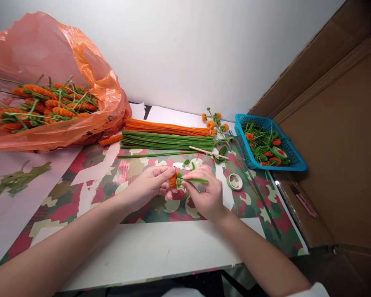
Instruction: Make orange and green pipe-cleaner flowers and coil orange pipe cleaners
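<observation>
My left hand (151, 183) pinches a small orange pipe-cleaner carrot (173, 180) over the middle of the table. My right hand (205, 194) is closed on the green pipe-cleaner stem (197, 180) that joins the carrot's top. Both hands touch the same piece. Behind them lie a bundle of orange pipe cleaners (168, 127) and a bundle of green pipe cleaners (167, 141), with a thin wooden stick (207, 152) in front.
An orange plastic bag (49, 53) of finished carrots lies at the back left. A blue basket (292, 159) of green and orange parts stands right. A tape roll (235, 181) and a flower sprig (214, 121) are nearby. Cardboard (336, 123) walls off the right.
</observation>
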`<state>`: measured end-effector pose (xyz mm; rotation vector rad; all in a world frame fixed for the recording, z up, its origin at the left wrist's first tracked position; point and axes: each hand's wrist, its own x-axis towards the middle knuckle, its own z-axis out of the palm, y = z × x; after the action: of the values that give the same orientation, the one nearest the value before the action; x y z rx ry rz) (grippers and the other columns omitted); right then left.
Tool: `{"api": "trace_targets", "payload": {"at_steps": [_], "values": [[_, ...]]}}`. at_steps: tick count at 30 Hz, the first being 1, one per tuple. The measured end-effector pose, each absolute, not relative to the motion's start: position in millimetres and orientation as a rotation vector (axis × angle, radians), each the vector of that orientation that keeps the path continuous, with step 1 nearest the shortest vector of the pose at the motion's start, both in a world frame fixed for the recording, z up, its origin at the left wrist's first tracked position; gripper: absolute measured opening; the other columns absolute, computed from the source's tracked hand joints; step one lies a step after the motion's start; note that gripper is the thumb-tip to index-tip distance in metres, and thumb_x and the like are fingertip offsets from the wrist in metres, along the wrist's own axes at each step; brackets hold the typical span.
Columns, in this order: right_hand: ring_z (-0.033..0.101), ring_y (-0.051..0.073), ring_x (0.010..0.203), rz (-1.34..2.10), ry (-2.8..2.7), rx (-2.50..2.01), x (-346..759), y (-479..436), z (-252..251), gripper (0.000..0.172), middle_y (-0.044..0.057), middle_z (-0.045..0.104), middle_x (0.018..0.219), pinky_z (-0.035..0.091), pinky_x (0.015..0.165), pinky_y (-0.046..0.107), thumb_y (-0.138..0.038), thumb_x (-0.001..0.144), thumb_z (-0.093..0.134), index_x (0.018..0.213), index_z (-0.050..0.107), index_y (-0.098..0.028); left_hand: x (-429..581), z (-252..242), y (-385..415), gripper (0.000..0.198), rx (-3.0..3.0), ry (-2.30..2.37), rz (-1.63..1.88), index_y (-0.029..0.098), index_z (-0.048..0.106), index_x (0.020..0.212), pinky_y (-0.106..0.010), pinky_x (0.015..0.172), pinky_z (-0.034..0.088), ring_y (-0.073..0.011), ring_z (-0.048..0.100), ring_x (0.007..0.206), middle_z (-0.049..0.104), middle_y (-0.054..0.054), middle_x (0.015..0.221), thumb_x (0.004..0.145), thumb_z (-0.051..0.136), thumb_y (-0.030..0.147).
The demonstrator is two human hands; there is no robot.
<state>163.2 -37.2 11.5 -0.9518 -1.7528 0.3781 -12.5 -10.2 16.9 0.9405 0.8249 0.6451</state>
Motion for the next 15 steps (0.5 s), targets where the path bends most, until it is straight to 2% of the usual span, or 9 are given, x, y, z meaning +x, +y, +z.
{"api": "trace_targets", "payload": {"at_steps": [5, 6, 8, 10, 11, 15], "values": [[0.059, 0.019, 0.074, 0.361, -1.867, -0.894, 165.9, -35.1, 13.0, 0.01, 0.002, 0.069, 0.078, 0.045, 0.075, 0.039, -0.016, 0.086, 0.057, 0.085, 0.061, -0.025, -12.1, 17.9, -12.7, 0.056, 0.944, 0.865, 0.512, 0.013, 0.057, 0.061, -0.023, 0.04, 0.042, -0.0097, 0.049, 0.036, 0.057, -0.002, 0.046, 0.081, 0.052, 0.065], [0.059, 0.019, 0.075, 0.38, -1.868, -0.909, 166.1, -34.9, 12.9, 0.01, 0.002, 0.068, 0.078, 0.045, 0.075, 0.039, -0.016, 0.087, 0.056, 0.085, 0.061, -0.024, -12.0, 17.9, -13.1, 0.053, 0.967, 0.855, 0.533, 0.013, 0.058, 0.065, -0.024, 0.043, 0.044, -0.0106, 0.052, 0.039, 0.059, -0.002, 0.05, 0.081, 0.054, 0.063], [0.059, 0.019, 0.076, 0.435, -1.839, -0.955, 165.9, -34.8, 12.4, 0.011, 0.003, 0.067, 0.079, 0.046, 0.074, 0.038, -0.016, 0.088, 0.054, 0.084, 0.06, -0.024, -11.6, 18.4, -13.9, 0.037, 1.048, 0.806, 0.663, 0.014, 0.062, 0.083, -0.026, 0.056, 0.052, -0.0136, 0.062, 0.057, 0.066, -0.004, 0.072, 0.076, 0.069, 0.05], [0.059, 0.019, 0.078, 0.496, -1.786, -1.005, 165.2, -35.1, 12.2, 0.01, 0.003, 0.067, 0.08, 0.048, 0.074, 0.037, -0.018, 0.088, 0.054, 0.084, 0.06, -0.023, -11.2, 20.0, -14.3, 0.039, 1.168, 0.776, 0.825, 0.019, 0.061, 0.098, -0.029, 0.069, 0.055, -0.0159, 0.064, 0.075, 0.066, -0.004, 0.093, 0.067, 0.08, 0.032], [0.06, 0.019, 0.08, 0.523, -1.76, -1.027, 165.0, -35.2, 12.3, 0.008, 0.003, 0.067, 0.081, 0.048, 0.074, 0.036, -0.019, 0.088, 0.055, 0.084, 0.06, -0.023, -11.0, 21.2, -14.4, 0.04, 1.225, 0.782, 0.875, 0.02, 0.06, 0.1, -0.029, 0.071, 0.055, -0.0164, 0.063, 0.079, 0.064, -0.003, 0.097, 0.066, 0.081, 0.028], [0.061, 0.019, 0.081, 0.573, -1.741, -1.047, 166.9, -34.1, 14.7, 0.006, 0.002, 0.067, 0.082, 0.049, 0.075, 0.035, -0.019, 0.088, 0.057, 0.086, 0.061, -0.023, -11.0, 25.5, -13.7, 0.022, 1.268, 0.862, 0.846, 0.017, 0.064, 0.084, -0.026, 0.064, 0.053, -0.0132, 0.06, 0.065, 0.063, -0.001, 0.076, 0.075, 0.073, 0.035]]}}
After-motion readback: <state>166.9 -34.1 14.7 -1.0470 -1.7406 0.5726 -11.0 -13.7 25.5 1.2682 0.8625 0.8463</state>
